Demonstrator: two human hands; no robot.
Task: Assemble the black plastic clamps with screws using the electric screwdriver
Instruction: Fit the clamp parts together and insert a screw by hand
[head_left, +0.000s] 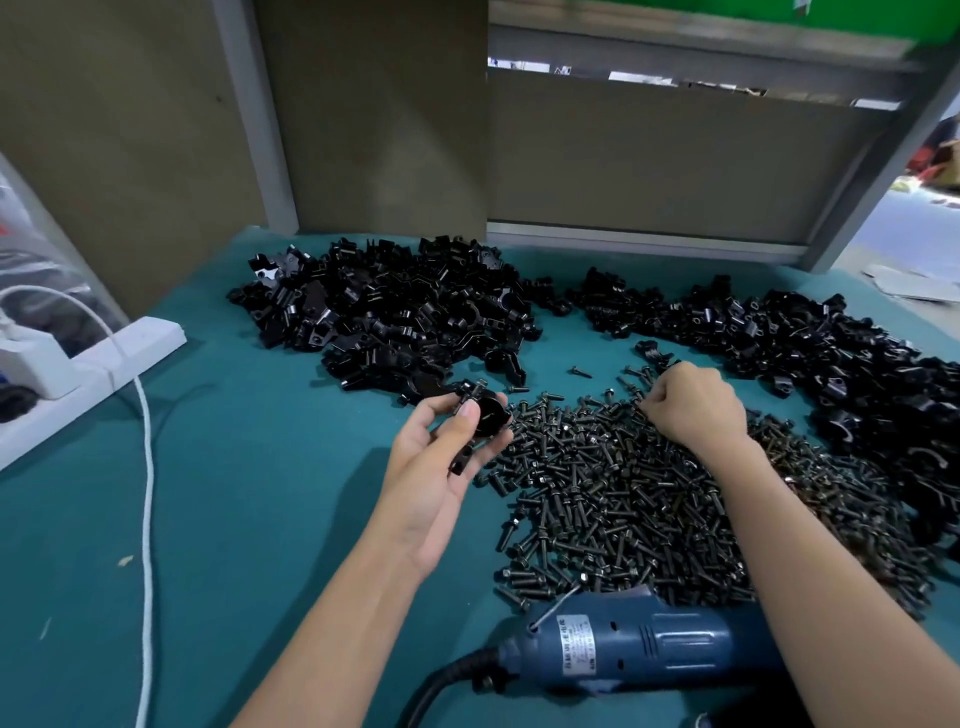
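Note:
My left hand (441, 462) holds a black plastic clamp (480, 421) above the green table, thumb and fingers curled round it. A screw sticks out of the clamp's upper ear. My right hand (691, 402) rests on the far edge of a big pile of dark screws (649, 499), its fingers curled down into the screws; what they pinch is hidden. The blue electric screwdriver (639, 649) lies on the table near the front edge, under my right forearm, its black cable leading off to the lower left.
Two heaps of black clamp parts lie at the back: one at centre left (395, 312), one stretching along the right (831, 358). A white power strip (93, 364) and white cord (148, 467) occupy the left. A cardboard wall and grey frame stand behind.

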